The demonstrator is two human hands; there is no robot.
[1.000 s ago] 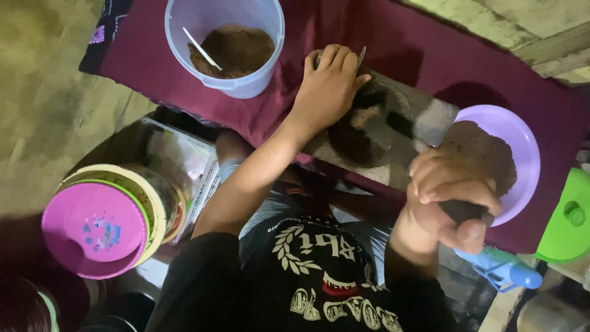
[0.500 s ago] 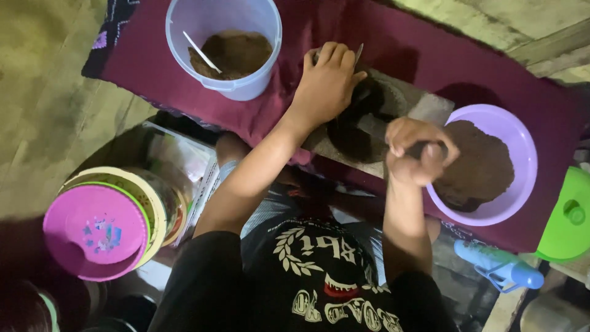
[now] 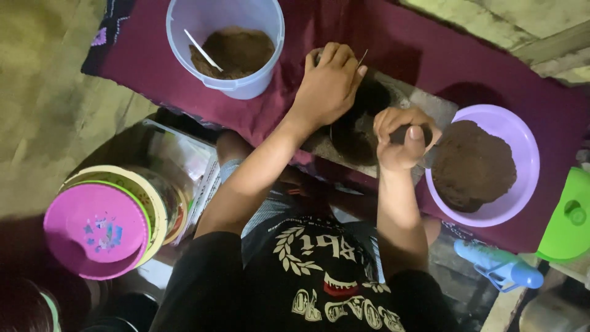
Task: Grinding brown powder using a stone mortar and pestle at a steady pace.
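Change: since half a second ago my right hand has come a little further off the lilac bowl and now sits over the grey slab; my left hand has not shifted.
Right hand: curled into a fist, clamped on something small and dark that my fingers mostly hide; I cannot tell what it is.
Left hand: fingers together, pressed down on a dark mound on the slab, with a thin stick poking up just past my fingertips.
Brown mass: a heap of it fills the lilac bowl, just right of my fist; more lies in the pale blue bucket, where a white spoon leans.
Underneath: slab, bowl and bucket all rest on a maroon cloth.
Doing it well: as I judge it, I keep the left hand firm so the mound does not slide, and bring the fist straight down beside those fingers, not onto them. I hold whatever is in the fist tightly, so no crumbs drop on the cloth.
Around me: stacked pink and yellow plastic lids near my left knee, a blue spray bottle and a green lid off to the right.
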